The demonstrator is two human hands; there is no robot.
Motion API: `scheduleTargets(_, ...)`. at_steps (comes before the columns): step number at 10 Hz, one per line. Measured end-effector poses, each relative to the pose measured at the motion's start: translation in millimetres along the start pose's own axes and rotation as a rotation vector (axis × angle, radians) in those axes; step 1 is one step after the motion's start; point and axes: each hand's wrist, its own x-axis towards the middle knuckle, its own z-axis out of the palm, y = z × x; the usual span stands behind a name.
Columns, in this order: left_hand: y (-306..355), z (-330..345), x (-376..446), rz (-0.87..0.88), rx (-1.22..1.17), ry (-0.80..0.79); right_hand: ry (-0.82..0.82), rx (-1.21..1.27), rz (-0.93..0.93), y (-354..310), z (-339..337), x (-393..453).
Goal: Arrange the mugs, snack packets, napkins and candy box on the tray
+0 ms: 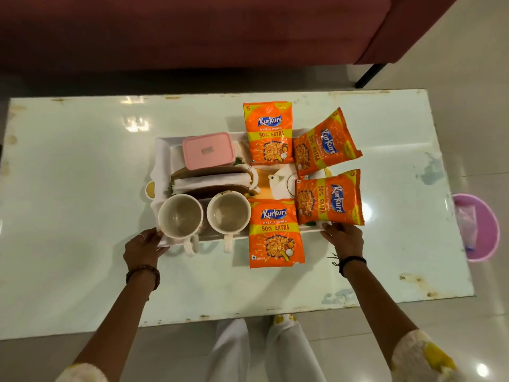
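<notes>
Head view: tray (162, 150) between both hands' fingers (329, 230).

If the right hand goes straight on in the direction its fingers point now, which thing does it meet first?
The right hand points up and slightly left, at the tray's near right corner. First in its line is probably the sideways snack packet just above its fingertips, which overhangs that corner. Whether the fingers already touch it is unclear.

surface: glossy white table (82, 166) — on it: loaded tray (161, 150)
</notes>
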Motion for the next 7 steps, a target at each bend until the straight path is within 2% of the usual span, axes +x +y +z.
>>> scheduleTargets(3,3,4,4,0.003,0.189,0.033,-0.016,0.039,0.051,1,-2,0)
scheduleTargets(4,-1,9,-16,-0.014,0.155,0.044,-0.004,0.073,0.094,2,0,-9)
scheduleTargets(5,-19,7,-65,0.062,0.261,0.221,0.029,0.011,0.089,6,-2,-39)
scheduleTargets(6,-24,12,-129,0.283,0.430,0.184,0.014,-0.268,-0.075,2,-8,-72)
scheduleTargets(7,-16,17,-179,0.623,0.653,-0.119,-0.116,-0.463,-0.192,-13,-19,-104)
